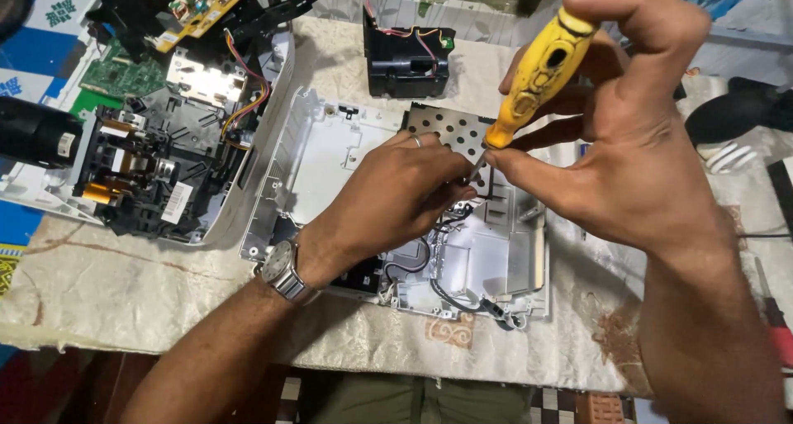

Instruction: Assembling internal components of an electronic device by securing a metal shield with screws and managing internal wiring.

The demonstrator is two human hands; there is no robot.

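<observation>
Nearest the camera, the left hand (396,193), a metal watch (285,271) on its wrist, rested on the open white plastic housing shell (330,156) that lay flat on the cloth-covered bench (124,284). Its fingers were curled together around the lower end of the tool's shaft, apparently steadying the tip, though the tip itself was hidden behind them. Just beside it the right hand (619,143) was closed around the yellow-handled screwdriver (537,69), thumb and fingers pinching the grip, the tool tilted with its blade pointing down-left into the shell. The step in hand looked like working a fastener near the perforated dark metal plate (450,131) inside the shell. The next move would call for keeping the blade seated squarely and turning without slipping onto the black wires (450,296) close by. Farther off stood a black box-shaped module with red and yellow leads (406,61), and to the left the black inner assembly with circuit boards (165,127).
</observation>
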